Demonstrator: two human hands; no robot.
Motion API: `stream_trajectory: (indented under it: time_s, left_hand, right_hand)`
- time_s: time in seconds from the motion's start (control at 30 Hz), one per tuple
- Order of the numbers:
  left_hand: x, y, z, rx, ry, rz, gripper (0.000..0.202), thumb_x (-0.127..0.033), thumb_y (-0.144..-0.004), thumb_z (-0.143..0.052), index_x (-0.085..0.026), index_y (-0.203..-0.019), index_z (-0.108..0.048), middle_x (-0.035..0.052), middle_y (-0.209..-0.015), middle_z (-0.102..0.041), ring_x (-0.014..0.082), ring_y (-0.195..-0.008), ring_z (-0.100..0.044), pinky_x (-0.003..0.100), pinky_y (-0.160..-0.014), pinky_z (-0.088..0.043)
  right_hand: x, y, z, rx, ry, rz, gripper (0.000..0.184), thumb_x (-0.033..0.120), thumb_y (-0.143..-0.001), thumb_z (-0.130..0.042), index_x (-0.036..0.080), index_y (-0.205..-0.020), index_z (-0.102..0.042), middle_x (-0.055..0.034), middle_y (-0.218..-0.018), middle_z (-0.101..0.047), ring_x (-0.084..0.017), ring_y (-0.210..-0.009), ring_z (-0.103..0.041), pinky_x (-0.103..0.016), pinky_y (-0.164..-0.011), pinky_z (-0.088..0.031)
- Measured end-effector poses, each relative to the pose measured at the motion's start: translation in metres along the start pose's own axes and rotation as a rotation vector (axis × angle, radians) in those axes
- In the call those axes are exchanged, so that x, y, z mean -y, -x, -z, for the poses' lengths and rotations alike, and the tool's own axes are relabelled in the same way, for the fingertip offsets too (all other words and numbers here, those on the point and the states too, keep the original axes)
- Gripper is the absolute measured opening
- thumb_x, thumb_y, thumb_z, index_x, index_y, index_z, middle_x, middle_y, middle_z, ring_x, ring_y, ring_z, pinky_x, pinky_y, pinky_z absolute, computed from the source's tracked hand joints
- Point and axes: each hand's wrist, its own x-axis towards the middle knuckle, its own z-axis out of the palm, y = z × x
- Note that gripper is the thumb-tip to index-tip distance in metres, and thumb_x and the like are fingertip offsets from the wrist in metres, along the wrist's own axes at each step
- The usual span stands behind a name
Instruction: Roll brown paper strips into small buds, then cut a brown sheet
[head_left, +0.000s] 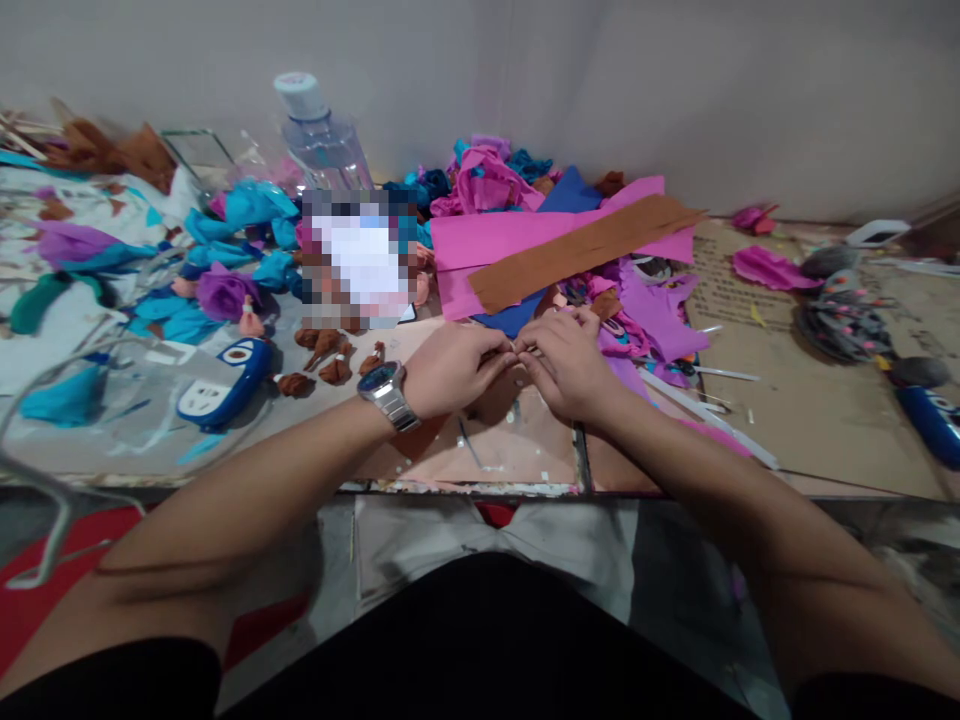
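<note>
**Pinched tight over the counter (810, 420)**

Just below the brown paper strip (585, 250): small pale scrap (517, 348), nipped between left hand (450, 372) and right hand (571, 366), each grip closed at the fingertips. Likely light, soft, easily torn; best held by its ends.

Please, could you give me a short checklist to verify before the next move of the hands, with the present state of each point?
1. Both hands in view: left hand and right hand meet at the fingertips. Ok.
2. Grip: a small pale piece is pinched between the fingers of both hands. Ok.
3. What that piece is: too small to see. Cannot tell.
4. Brown paper strip: lies flat on the pink sheet, apart from the hands. Ok.
5. Bottle: upright, cap on, behind the paper pile. Ok.
6. Board under the hands free of bits: small scraps lie there. Not ok.
</note>
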Motion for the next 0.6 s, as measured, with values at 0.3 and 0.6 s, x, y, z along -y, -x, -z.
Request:
stream_trajectory:
  time_s: [0.3, 0.6]
  left_hand:
    - [0.0014, -0.0001, -0.0038, -0.003, -0.188, -0.085, 0.033, -0.036, -0.107, -0.048, -0.017, -0.100, -0.073, 0.0100, -0.094, -0.076, 0.0224, -0.089, -0.070, 0.032, -0.078, -0.045]
    - [-0.0044, 0.0024, 0.0027, -0.009, -0.043, -0.062, 0.024, -0.032, -0.100, -0.056, -0.017, -0.097, -0.075, 0.0084, -0.088, -0.075, 0.0208, -0.082, -0.068, 0.031, -0.078, -0.046]
  right_hand:
    - [0.0004, 0.0002, -0.0008, 0.003, -0.031, -0.008, 0.012, 0.027, -0.104, -0.047, 0.023, -0.103, -0.058, -0.0061, -0.112, -0.074, -0.028, -0.109, -0.061, -0.050, -0.101, -0.027]
    - [0.0047, -0.0008, -0.0008, -0.003, -0.092, -0.033, 0.010, 0.025, -0.103, -0.045, 0.022, -0.099, -0.054, -0.0068, -0.110, -0.072, -0.026, -0.108, -0.060, -0.049, -0.101, -0.029]
